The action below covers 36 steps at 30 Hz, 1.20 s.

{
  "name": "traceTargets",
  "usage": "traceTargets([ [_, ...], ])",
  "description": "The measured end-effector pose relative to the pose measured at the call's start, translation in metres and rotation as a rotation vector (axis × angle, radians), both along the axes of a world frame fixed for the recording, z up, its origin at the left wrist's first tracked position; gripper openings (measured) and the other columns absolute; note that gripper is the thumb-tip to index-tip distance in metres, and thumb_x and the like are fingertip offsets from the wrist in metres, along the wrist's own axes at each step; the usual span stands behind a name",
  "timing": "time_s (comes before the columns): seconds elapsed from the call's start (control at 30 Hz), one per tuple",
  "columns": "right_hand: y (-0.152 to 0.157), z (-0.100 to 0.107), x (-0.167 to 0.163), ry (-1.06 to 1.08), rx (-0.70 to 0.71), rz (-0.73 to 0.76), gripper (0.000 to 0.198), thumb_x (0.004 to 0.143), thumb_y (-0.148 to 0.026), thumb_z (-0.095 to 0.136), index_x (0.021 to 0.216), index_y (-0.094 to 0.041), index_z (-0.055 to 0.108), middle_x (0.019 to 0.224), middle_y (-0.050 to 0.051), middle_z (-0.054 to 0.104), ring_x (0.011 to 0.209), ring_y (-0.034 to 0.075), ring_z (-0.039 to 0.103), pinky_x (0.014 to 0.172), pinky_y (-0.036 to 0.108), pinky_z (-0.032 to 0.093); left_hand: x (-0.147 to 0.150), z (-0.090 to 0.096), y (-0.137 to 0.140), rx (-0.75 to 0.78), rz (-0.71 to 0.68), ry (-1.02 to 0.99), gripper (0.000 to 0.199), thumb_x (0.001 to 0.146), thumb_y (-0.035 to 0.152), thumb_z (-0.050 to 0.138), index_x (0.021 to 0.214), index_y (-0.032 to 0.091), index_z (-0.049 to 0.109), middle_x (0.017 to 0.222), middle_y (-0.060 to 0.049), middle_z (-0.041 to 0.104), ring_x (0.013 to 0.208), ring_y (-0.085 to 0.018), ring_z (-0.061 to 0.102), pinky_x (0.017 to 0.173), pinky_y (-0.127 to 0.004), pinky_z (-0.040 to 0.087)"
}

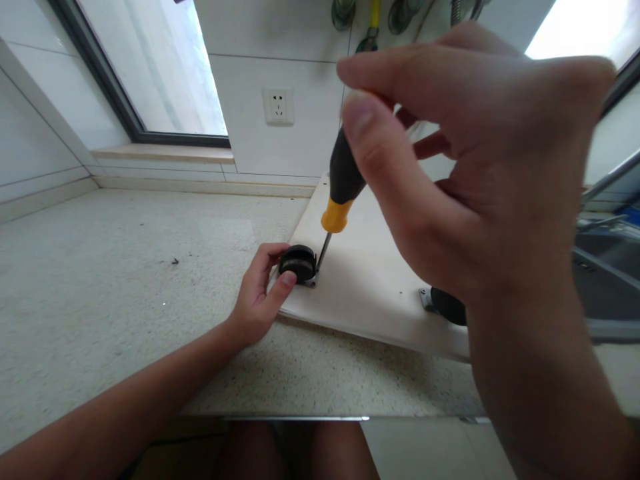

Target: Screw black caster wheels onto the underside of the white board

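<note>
My right hand (450,153) is closed around the black handle of a screwdriver (343,177) with a yellow collar. The screwdriver leans a little, its metal shaft running down to the mounting plate of a black caster wheel (299,263). Whether the tip sits in a screw is too small to tell. Thumb and fingers of my left hand (260,293) grip that caster from the left side. The caster stands at the near left corner of a white board (360,287) lying on the counter. A second black caster (447,307) on the board is partly hidden behind my right wrist.
The speckled counter (200,267) carries small dark bits (175,261) on the left. A wall socket (278,107) is set in the tiles behind. To the right is a dark sink (607,280); pipe fittings (367,40) and a window (155,67) are at the back.
</note>
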State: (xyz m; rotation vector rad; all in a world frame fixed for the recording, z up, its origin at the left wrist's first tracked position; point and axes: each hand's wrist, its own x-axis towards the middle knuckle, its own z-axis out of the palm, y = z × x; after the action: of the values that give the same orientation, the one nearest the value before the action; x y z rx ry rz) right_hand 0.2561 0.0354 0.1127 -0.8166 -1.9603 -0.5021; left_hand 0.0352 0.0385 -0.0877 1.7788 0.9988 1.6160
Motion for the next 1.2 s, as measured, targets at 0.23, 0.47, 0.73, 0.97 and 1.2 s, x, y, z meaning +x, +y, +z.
traceTargets([
  [0.23, 0.001, 0.0, -0.001, 0.015, 0.025, 0.018, 0.023, 0.111, -0.046, 0.062, 0.11, -0.028, 0.078, 0.112, 0.006, 0.078, 0.101, 0.029, 0.074, 0.093, 0.05, 0.061, 0.0, -0.004, 0.0, 0.006, -0.002, -0.006, 0.037, 0.112, 0.051, 0.068, 0.139, 0.027, 0.062, 0.124, -0.008, 0.071, 0.115, -0.026, 0.069, 0.105, -0.045, 0.056],
  [0.47, -0.006, 0.003, -0.003, -0.009, -0.008, -0.012, 0.033, 0.113, -0.051, 0.06, 0.117, -0.024, 0.079, 0.113, 0.008, 0.078, 0.101, 0.03, 0.074, 0.092, 0.051, 0.061, -0.001, -0.011, 0.004, 0.076, -0.019, -0.017, 0.036, 0.112, 0.05, 0.068, 0.139, 0.026, 0.065, 0.122, -0.008, 0.072, 0.113, -0.026, 0.069, 0.102, -0.042, 0.055],
  [0.73, -0.005, 0.002, -0.002, 0.016, -0.059, 0.051, 0.022, 0.112, -0.04, 0.059, 0.117, -0.03, 0.078, 0.118, 0.005, 0.078, 0.103, 0.031, 0.076, 0.096, 0.051, 0.061, -0.001, -0.01, 0.005, 0.077, -0.01, -0.014, 0.038, 0.111, 0.051, 0.07, 0.139, 0.026, 0.066, 0.122, -0.009, 0.073, 0.113, -0.027, 0.07, 0.1, -0.043, 0.056],
  [0.97, -0.006, 0.005, -0.001, -0.06, -0.037, -0.007, 0.029, 0.113, -0.031, 0.051, 0.108, -0.026, 0.079, 0.113, 0.007, 0.078, 0.101, 0.03, 0.077, 0.088, 0.049, 0.061, -0.002, -0.011, 0.005, 0.074, 0.0, 0.01, 0.038, 0.111, 0.05, 0.068, 0.14, 0.026, 0.065, 0.123, -0.01, 0.073, 0.113, -0.027, 0.07, 0.099, -0.044, 0.057],
  [1.2, -0.009, 0.009, 0.002, -0.058, -0.106, -0.065, 0.025, 0.11, -0.04, 0.059, 0.106, -0.031, 0.081, 0.111, 0.009, 0.077, 0.101, 0.037, 0.074, 0.092, 0.055, 0.055, -0.003, -0.011, 0.004, 0.077, -0.004, 0.018, 0.038, 0.112, 0.051, 0.068, 0.14, 0.026, 0.065, 0.123, -0.01, 0.073, 0.113, -0.028, 0.07, 0.099, -0.045, 0.057],
])
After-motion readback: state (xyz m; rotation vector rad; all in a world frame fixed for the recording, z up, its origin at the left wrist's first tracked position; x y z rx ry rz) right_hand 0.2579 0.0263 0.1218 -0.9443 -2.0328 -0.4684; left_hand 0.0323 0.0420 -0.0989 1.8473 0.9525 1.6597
